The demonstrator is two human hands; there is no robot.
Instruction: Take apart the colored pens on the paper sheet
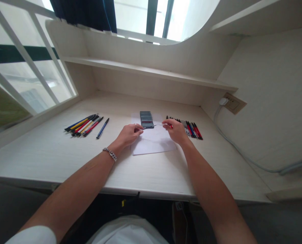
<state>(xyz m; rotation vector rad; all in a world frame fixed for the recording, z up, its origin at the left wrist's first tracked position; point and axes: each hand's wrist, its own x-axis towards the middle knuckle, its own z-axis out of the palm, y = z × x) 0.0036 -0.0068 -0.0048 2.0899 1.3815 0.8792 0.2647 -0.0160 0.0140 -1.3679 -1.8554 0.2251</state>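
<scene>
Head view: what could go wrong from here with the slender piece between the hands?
The slender piece spans the fingertips of the left hand and right hand, so it could slip and drop onto the white paper or the dark case; whether it is one part or two is hard to tell.
The right hand appears close to the row of pens and might nudge it.
The lone blue pen lies loose and could roll if bumped.

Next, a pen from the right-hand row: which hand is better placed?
Probably the right hand, beside that row of pens; the left hand is farther, across the paper. Both hands seem occupied, though.
</scene>
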